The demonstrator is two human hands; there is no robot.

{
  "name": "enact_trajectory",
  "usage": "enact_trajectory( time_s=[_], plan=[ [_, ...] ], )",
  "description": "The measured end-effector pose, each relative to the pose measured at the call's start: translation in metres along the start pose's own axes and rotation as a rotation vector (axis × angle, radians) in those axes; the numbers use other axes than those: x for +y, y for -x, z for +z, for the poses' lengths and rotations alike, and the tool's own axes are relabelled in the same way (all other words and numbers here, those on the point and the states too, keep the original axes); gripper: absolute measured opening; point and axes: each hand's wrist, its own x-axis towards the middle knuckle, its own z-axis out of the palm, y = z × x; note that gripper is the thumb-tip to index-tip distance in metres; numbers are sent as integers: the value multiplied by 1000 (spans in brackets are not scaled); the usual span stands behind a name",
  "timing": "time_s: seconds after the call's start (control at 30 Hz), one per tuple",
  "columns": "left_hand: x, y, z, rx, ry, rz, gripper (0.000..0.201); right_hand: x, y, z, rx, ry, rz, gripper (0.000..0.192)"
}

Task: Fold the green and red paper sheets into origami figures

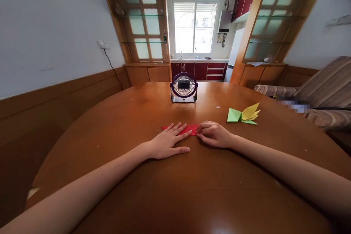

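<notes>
A folded piece of red paper [193, 128] lies flat on the wooden table [175, 197], its pointed left end sticking out past my fingers. My left hand [170, 141] rests on it with the fingers spread, covering much of its left part. At the right end of the paper, my right hand [214, 134] is closed, with thumb and fingertips pinching the red edge. Parts of the paper under both hands are hidden.
A small purple desk fan [184, 85] stands at the table's far side. To the right lie a green folded paper [234, 115] and a yellow folded paper [250, 111], touching each other. A striped sofa [326, 84] is beyond the right edge.
</notes>
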Motion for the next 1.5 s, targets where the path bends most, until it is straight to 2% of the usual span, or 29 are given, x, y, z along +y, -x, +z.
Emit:
enact_trajectory(
  time_s=[0.23,0.33,0.5,0.63,0.8,0.9,1.03,1.2,1.27,1.4,1.5],
  plan=[
    [-1,11,-12,-162,-18,-49,76,3,2,2,32,-4,-3,26],
    [-3,14,-16,-177,-19,-32,75,3,2,3,32,-9,8,26],
    [-7,15,-21,-140,51,-27,64,2,2,1,8,-25,34,23],
    [-19,18,-29,-64,146,-18,49,1,1,0,-34,-2,49,22],
    [-34,23,-33,25,207,27,36,0,-4,-1,-203,107,16,44],
    [-38,24,-33,33,214,54,33,0,-5,-1,-254,142,25,46],
    [-38,23,-30,40,169,72,31,1,-5,0,-231,105,43,44],
    [-28,17,-18,272,113,63,30,4,-2,2,-167,69,54,39],
    [-24,14,-14,323,83,37,29,4,-1,3,-128,65,61,38],
    [-20,9,-10,304,49,-51,59,4,0,4,-73,60,91,37],
    [-20,5,-8,260,34,-93,56,3,0,5,-41,68,104,36]
  ],
)
